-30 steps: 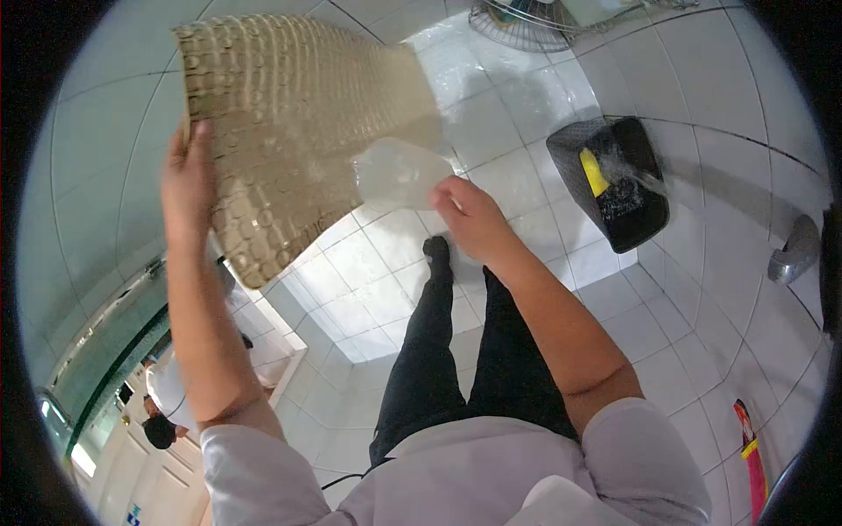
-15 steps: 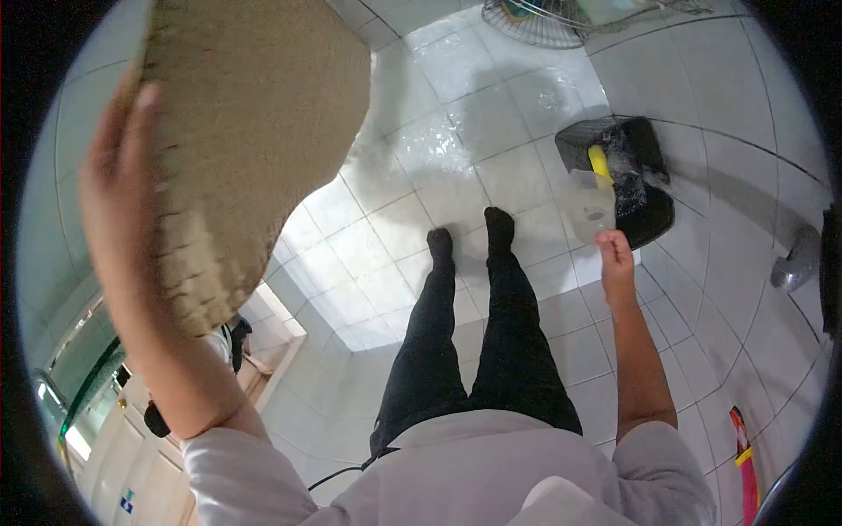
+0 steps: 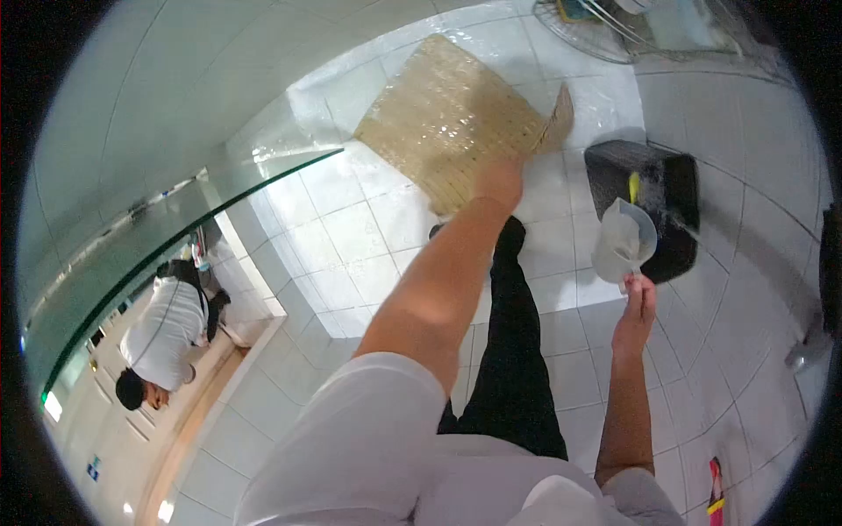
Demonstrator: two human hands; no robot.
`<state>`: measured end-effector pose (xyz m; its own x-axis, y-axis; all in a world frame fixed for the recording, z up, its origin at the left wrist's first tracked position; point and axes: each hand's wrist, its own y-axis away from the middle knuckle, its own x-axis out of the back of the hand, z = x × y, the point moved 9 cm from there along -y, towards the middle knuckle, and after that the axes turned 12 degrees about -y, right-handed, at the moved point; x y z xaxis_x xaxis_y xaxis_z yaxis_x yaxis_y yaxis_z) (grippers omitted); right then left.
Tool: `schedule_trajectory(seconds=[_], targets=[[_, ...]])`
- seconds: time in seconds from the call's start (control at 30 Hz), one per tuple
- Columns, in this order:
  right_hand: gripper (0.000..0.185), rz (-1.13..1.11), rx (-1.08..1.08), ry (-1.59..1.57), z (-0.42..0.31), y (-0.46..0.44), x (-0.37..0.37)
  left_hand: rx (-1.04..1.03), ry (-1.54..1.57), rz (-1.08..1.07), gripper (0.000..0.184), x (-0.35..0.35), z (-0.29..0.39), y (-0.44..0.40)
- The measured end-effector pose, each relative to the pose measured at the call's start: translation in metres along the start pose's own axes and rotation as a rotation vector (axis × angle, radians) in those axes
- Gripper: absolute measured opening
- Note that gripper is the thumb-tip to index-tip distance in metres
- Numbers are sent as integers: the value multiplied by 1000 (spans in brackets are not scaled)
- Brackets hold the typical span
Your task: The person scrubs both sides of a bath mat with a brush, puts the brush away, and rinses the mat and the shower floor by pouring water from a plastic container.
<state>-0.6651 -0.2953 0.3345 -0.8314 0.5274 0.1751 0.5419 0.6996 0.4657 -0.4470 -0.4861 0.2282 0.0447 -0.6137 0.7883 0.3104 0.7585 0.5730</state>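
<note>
A beige mat (image 3: pixel 447 105) with a shiny wet surface lies low over the tiled floor ahead, its right corner bent upward. My left hand (image 3: pixel 500 182) reaches down to the mat's near right edge, closed on it; the fingertips are partly hidden. A whitish see-through dipper (image 3: pixel 621 235) is held by its handle in my right hand (image 3: pixel 638 302), with the fingers wrapped round it. The dipper is tilted beside the black bin (image 3: pixel 680 180), partly over its near side. Water splashes in the bin, where a yellow object (image 3: pixel 634 186) shows.
A glass panel (image 3: pixel 193 223) stands to the left, and beyond it a person in a white shirt (image 3: pixel 171 324) bends over. A wire rack (image 3: pixel 586 31) is at the top right. A metal tap (image 3: pixel 807 351) juts from the right wall. The floor tiles (image 3: pixel 355 263) are wet.
The mat has come down from the raised left side to the floor ahead, with my left hand going along. In my right hand the dipper has tilted to show its open mouth.
</note>
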Motion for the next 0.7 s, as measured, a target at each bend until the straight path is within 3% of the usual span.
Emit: schedule_trajectory(seconds=[0.2, 0.27, 0.33, 0.5, 0.53, 0.6, 0.67, 0.7], targets=[[14, -192, 98, 378, -19, -2, -62, -13, 158, -88, 22, -59, 5, -12], [11, -376, 308, 495, -41, 0, -106, -46, 193, -63, 22, -71, 3, -21], [10, -455, 355, 580, -50, -2, -138, -89, 231, -44, 23, -69, 7, -21], [10, -547, 472, 667, -73, -5, -174, -150, -177, -63, 25, -36, -13, -27], [10, -479, 377, 508, -74, -14, -162, -74, -65, -149, 26, -15, -31, -26], [10, -383, 284, 358, -70, -22, -134, -111, -45, 119, 23, 24, -40, -26], [9, -261, 37, -284, -50, -36, -88, -101, -149, 103, 21, 42, -56, -37], [9, -250, 46, -284, -55, -40, -71, -101, -123, 151, 21, 64, -59, -35]])
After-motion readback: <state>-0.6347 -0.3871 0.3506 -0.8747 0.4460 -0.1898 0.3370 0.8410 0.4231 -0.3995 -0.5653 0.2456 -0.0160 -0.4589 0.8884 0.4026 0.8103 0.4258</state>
